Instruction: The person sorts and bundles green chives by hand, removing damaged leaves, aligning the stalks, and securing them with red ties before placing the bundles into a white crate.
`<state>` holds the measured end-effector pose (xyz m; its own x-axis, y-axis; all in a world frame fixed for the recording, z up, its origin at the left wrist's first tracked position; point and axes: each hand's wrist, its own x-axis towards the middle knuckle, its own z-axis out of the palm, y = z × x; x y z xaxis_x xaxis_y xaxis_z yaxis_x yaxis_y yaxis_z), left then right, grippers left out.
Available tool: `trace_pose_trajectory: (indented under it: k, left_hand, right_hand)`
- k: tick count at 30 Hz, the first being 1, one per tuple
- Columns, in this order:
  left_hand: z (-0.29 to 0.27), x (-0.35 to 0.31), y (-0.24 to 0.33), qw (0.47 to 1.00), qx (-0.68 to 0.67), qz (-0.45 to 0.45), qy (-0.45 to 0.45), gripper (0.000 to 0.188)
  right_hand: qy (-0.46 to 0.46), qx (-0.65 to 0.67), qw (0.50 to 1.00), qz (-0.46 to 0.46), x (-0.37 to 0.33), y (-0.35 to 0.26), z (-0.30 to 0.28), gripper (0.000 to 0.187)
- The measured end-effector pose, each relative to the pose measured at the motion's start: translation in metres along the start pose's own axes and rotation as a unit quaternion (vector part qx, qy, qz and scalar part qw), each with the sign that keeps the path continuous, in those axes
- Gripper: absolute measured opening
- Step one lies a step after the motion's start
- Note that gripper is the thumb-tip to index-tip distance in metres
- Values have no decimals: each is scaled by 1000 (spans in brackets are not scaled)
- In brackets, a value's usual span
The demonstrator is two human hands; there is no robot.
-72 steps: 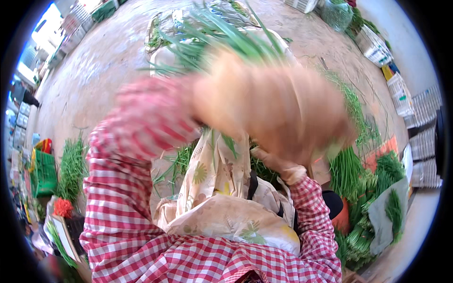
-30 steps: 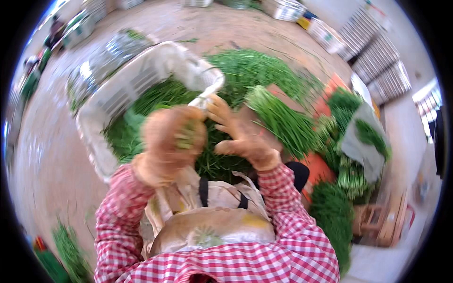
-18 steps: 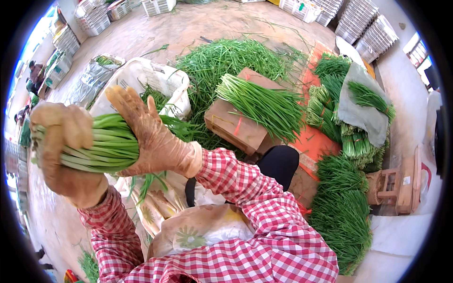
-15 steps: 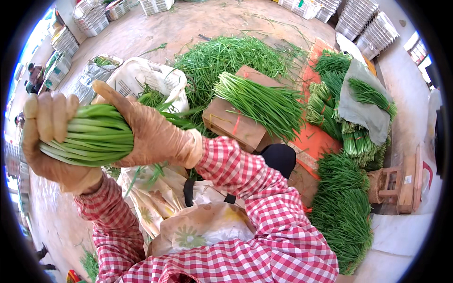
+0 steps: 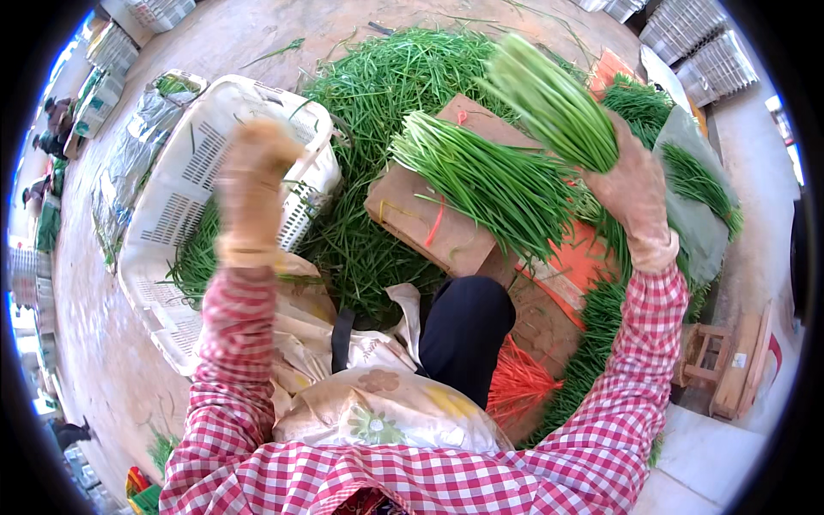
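My right hand [image 5: 633, 190], in a worn tan glove, is closed round one end of a bunch of green chives [image 5: 549, 101]. The bunch tilts up and left, its pale ends smeared by motion. It hangs over the far right of a brown block [image 5: 410, 215], where another pile of chives [image 5: 485, 176] lies across a red tie [image 5: 436, 225]. My gloved left hand [image 5: 257, 167] is raised over the right part of a white slotted basket [image 5: 142, 249] with loose chives inside. Motion blur hides its fingers, and I see nothing clearly in it.
A big heap of loose chives [image 5: 403, 73] spreads behind the block. Bundled chives and a grey cloth [image 5: 697, 210] lie at the right. Red ties [image 5: 519, 382] lie beside my knee [image 5: 468, 322]. A wooden stool [image 5: 730, 360] stands at the right, and stacked crates [image 5: 687, 39] at the far right.
Both hands gripped the chives at the left before. Now my right hand has carried the bunch across to the right, and my left hand has come off it and moved right, over the basket.
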<state>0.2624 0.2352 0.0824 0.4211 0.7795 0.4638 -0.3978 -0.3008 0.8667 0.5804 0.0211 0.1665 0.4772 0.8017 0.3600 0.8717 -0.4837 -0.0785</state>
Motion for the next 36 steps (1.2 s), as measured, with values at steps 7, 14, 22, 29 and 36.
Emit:
trace_pose_trajectory:
  k: [7,14,22,29,36]
  left_hand:
    - [39,-101,-151,763,559,3,-324,49]
    - [41,-99,-78,483,517,-137,-693,34]
    - [55,-66,-201,776,510,98,-357,41]
    - [16,-104,-109,332,446,-171,-813,16]
    - [25,-34,-109,706,508,141,-473,31]
  right_hand:
    - [-136,330,924,134,-24,37,108,57]
    - [-150,342,917,143,-22,52,176,65]
    - [-157,362,908,143,-5,29,173,57]
    - [-141,327,923,145,-10,41,164,57]
    - [-177,251,942,137,21,-10,207,63]
